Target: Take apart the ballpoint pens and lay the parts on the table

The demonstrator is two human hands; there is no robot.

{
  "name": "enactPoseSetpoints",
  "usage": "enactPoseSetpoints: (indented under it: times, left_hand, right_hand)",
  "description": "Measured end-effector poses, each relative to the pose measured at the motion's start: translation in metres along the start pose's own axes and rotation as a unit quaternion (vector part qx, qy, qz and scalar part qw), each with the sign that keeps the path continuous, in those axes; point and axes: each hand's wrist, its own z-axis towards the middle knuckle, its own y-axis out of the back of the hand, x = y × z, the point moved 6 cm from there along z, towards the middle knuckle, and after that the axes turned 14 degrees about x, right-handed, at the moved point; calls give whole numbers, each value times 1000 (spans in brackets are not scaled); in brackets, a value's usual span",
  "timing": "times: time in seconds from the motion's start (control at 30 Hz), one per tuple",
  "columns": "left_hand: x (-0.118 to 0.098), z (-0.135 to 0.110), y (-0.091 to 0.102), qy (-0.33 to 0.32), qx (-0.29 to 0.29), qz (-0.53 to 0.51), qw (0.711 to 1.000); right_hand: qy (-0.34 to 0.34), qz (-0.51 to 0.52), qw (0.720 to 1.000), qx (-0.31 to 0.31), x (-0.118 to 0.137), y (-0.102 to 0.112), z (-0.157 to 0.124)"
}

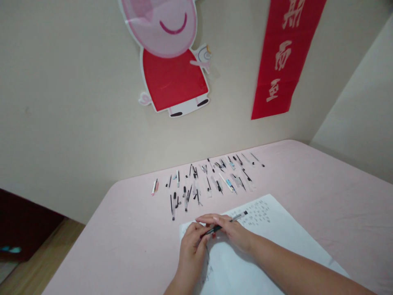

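Note:
My left hand [192,246] and my right hand [229,229] meet over a white sheet of paper [276,241] with handwriting on it. Both pinch one black pen [225,223] that lies slanted between them, its far end pointing up and right. The left fingers close on its lower end, the right fingers wrap its middle. Beyond the hands, several pens and pen parts [208,178] lie spread in a loose row on the pink table [129,229].
A red and white pen piece [155,187] lies apart at the row's left end. The table meets a beige wall with a cartoon pig cutout [172,57] and a red banner [285,57]. Wooden floor [33,266] shows at the lower left.

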Motion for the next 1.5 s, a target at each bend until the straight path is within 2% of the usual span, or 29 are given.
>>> enactPoseSetpoints:
  times: [0.33,0.6,0.9,1.13,1.3,1.5]
  left_hand:
    - [8,2,-6,22,2,-77,997]
    - [4,5,-11,16,2,-72,997]
    - [4,6,-9,22,-9,-106,994]
    - [6,5,-12,70,-16,-143,987]
    - [18,1,-12,113,-39,-180,976]
    - [25,0,-10,134,-74,-196,969]
  right_hand:
    - [10,-31,999,10,1,2,0]
    - [2,-10,997,-72,1,8,-3]
    - [5,47,990,-130,-20,19,-5]
    - [22,69,984,-161,-14,21,-5]
    - [12,68,981,-180,-23,25,-7]
    - [30,166,954,-250,-31,38,-9]
